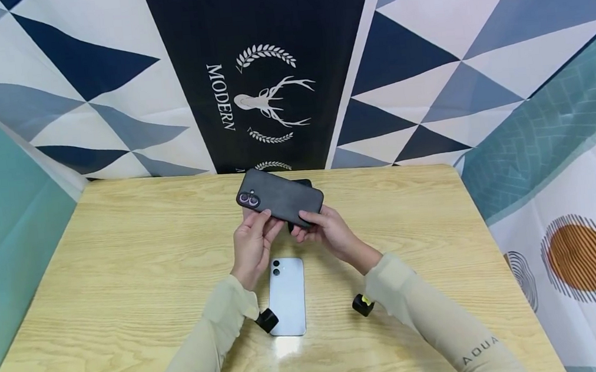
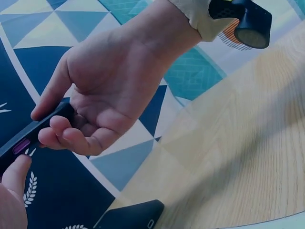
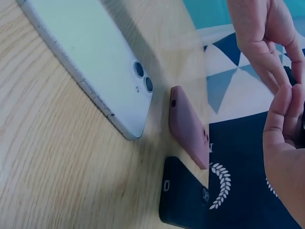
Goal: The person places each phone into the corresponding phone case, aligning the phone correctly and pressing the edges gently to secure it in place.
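Note:
Both hands hold a black phone case (image 1: pixel 280 198) up above the far part of the table, its back with two round camera openings facing up. My left hand (image 1: pixel 252 246) pinches its near edge close to the camera end. My right hand (image 1: pixel 331 233) grips the other end, thumb on the back and fingers beneath. In the left wrist view a purplish strip shows in the case's side slot (image 2: pixel 22 146); whether a phone is inside I cannot tell. A white phone (image 1: pixel 288 296) lies back up on the table, nearer than the hands.
Beyond the white phone, a pink phone case (image 3: pixel 188 126) and another black phone case (image 3: pixel 183 193) rest on the wooden table (image 1: pixel 140 270). The held case and hands mostly cover these two in the head view. A patterned cloth (image 1: pixel 394 71) hangs behind the table's far edge.

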A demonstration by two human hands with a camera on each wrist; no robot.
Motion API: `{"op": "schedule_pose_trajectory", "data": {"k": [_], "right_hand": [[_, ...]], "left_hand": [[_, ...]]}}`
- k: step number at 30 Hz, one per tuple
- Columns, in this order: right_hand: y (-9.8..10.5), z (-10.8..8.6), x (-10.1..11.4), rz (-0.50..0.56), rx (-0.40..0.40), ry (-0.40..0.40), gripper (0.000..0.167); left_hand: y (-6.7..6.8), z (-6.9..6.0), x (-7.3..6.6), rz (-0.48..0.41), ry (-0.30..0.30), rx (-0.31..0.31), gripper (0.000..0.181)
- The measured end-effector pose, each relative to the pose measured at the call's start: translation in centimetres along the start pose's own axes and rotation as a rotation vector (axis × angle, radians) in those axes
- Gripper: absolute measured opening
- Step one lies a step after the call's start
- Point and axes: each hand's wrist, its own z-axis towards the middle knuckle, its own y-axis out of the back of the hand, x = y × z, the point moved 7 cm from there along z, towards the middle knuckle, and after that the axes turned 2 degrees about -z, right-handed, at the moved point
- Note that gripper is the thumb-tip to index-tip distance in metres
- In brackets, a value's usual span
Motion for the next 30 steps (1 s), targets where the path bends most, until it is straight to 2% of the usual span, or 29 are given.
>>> {"op": "schedule_pose_trajectory", "data": {"k": [6,10,17,24,27,30], "right_hand": [[0.0,-0.2,-0.4,-0.007,0.045,-0.025,0.019],[0.3,-0.4,-0.4,-0.015,0.051,-0.042,0.029],[1.4,-0.4,-0.3,0.002,0.071,-0.053,0.041],[1.9,-0.1,0.1,0.005,0.056,-0.054,0.039],[2.0,0.0,0.3,-0.014,0.039,-0.065,0.040],[2.1,0.1,0.6,-0.035,0.011,-0.072,0.040]], "left_hand": [[0.1,-0.1,0.0,-0.019,0.006,-0.017,0.020],[0.2,0.1,-0.1,-0.018,0.017,-0.027,0.019],[0.9,0.4,-1.0,0.060,0.044,-0.076,0.012],[1.0,0.6,-1.9,0.133,0.075,-0.059,0.015],[0.9,0.6,-1.8,0.175,0.094,-0.061,0.014],[0.7,0.5,-1.6,0.217,0.120,-0.042,0.020]]}}
